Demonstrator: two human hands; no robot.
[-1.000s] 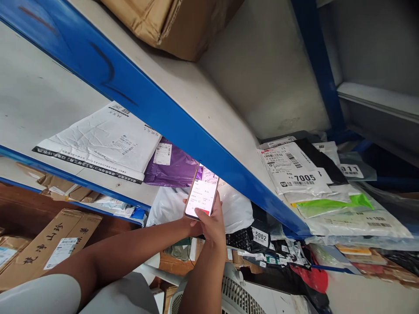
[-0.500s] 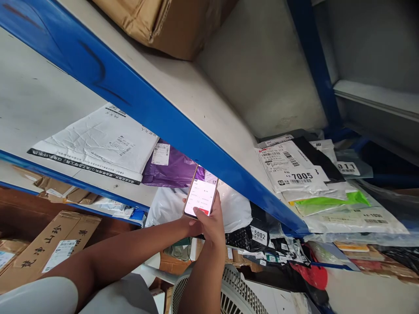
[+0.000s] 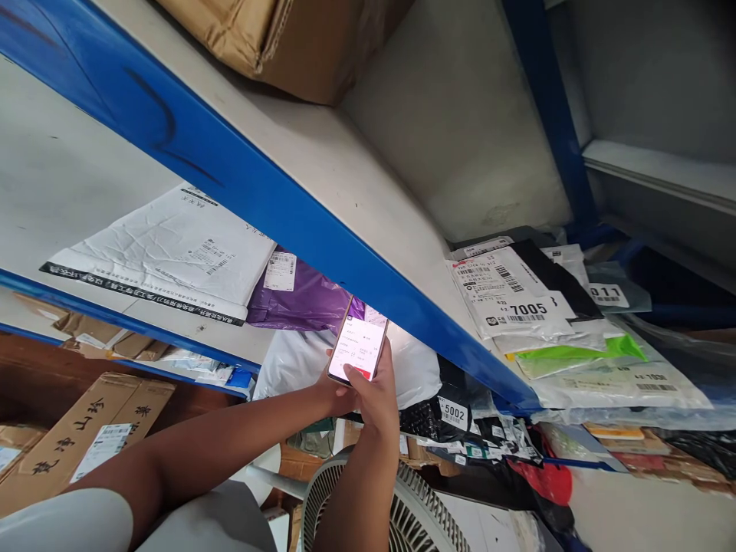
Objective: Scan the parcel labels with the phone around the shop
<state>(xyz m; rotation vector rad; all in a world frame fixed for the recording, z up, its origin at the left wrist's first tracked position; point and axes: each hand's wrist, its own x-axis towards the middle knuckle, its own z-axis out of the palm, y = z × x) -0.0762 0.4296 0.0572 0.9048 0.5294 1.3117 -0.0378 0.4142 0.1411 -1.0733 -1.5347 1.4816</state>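
A smartphone [image 3: 359,343] with a lit white screen and a red button near its lower edge is held between my two hands. My left hand [image 3: 335,392] is closed at its lower left side, most of its fingers hidden behind the phone. Wrapped round the right side is my right hand [image 3: 376,395], its thumb over the bottom of the screen. Just beyond the phone lie a purple parcel bag [image 3: 302,295] with a white label and a puffy white plastic bag [image 3: 287,364], both under the blue shelf beam [image 3: 322,238].
A flat white mailer [image 3: 172,261] lies on the left shelf. Stacked parcels marked 7005 [image 3: 517,307] sit at right, with a black parcel labelled 5002 [image 3: 451,414] lower down. A cardboard box [image 3: 97,429], a fan [image 3: 414,506] and an overhead carton [image 3: 310,54] surround me.
The phone and both hands have shifted slightly to the right. The shelves have slid a little left in the view. My grip on the phone looks the same.
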